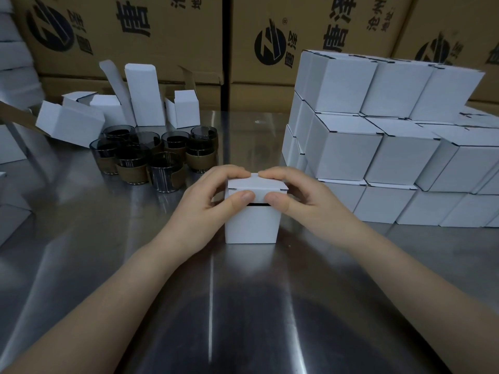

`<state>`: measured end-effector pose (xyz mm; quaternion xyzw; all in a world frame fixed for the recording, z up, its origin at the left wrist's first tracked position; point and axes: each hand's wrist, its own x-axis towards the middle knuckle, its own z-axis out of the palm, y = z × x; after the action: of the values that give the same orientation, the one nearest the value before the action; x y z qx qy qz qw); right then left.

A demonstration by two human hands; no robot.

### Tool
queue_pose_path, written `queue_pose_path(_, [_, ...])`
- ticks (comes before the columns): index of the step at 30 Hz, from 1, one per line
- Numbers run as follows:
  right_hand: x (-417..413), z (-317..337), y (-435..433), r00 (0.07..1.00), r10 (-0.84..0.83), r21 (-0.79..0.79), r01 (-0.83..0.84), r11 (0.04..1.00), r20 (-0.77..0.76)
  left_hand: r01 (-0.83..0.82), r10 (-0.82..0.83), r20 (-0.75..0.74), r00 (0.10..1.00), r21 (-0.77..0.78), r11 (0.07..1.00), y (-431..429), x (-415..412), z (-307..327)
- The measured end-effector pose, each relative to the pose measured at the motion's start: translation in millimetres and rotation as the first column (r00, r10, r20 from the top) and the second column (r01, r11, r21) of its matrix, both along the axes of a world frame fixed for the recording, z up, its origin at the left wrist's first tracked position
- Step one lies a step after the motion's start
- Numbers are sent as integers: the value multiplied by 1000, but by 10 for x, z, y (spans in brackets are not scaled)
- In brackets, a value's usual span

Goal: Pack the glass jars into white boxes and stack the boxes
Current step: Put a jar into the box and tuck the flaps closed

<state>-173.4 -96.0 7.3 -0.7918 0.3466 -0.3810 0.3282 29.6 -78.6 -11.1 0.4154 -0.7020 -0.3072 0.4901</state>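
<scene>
Head view: a box [252, 225] stands on the steel table [243, 306], near centre. The left hand [213, 201] and right hand [294, 195] grip its lid from either side, thumbs pressing the front flap, with a dark gap beneath. Jars [151, 155] cluster far left. The stack [378, 147] of closed boxes rises on the right.

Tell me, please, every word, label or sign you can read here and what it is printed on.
"唐泽", large and turned sideways, on the brown cartons.
"®", beside the round logo on one of them.
"沧州" and "地址", smaller lines cut off at the frame's top; the rest is unreadable.
White boxes and glass jars: no print visible.
</scene>
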Motion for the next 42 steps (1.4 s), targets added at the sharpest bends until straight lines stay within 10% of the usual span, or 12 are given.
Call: queue_pose_path(42, [-16, 31, 57, 997, 5, 365, -35, 930, 82, 1, 5, 87, 996, -62, 998, 21, -49, -53])
